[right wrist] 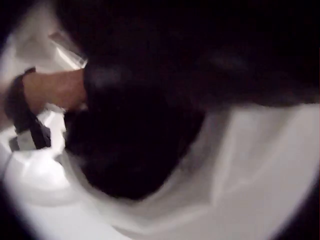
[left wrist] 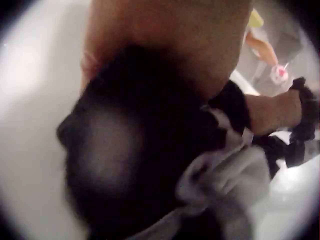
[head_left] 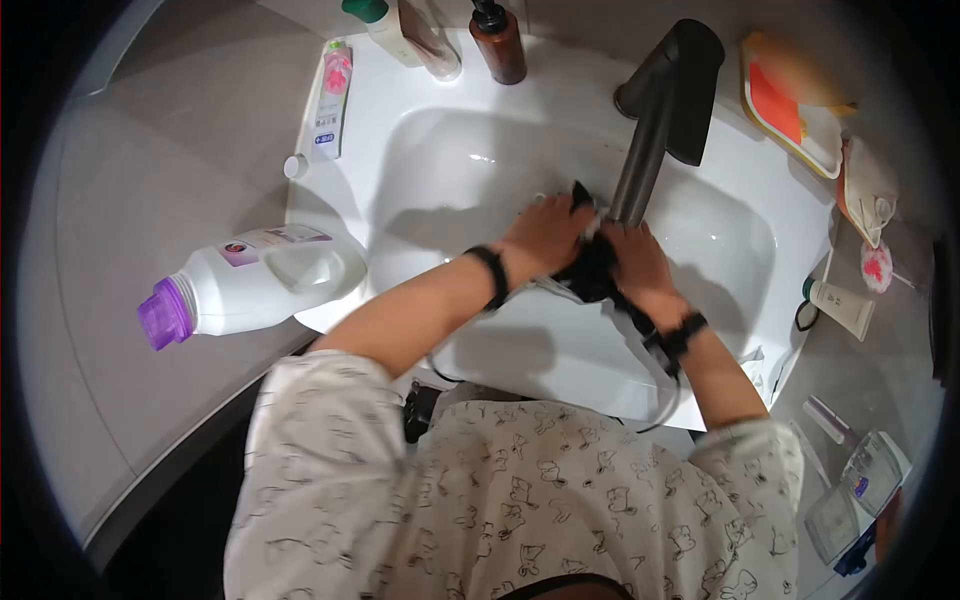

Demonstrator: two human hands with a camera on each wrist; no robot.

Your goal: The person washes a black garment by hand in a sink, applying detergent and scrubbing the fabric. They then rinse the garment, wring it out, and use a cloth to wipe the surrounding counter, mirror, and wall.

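A black cloth with white or grey parts (head_left: 590, 272) is bunched between both hands under the faucet (head_left: 650, 130), over the white sink (head_left: 430, 150). The left hand (head_left: 548, 235) grips its left side, fingers curled into the fabric. On the other side the right hand (head_left: 640, 262) grips the cloth close to the faucet's spout. Dark fabric (left wrist: 135, 145) and a grey-white fold (left wrist: 225, 175) fill much of the left wrist view. In the right wrist view, black material (right wrist: 135, 150) lies against a pale fold (right wrist: 220, 165); the right fingers are hidden there.
A white bottle with a purple cap (head_left: 270, 285) lies at the sink's left edge, near a tube (head_left: 332, 100). Behind the basin stands a brown pump bottle (head_left: 498, 45). On the right are a tray (head_left: 820, 140), a cream tube (head_left: 842, 308) and a clear case (head_left: 870, 475).
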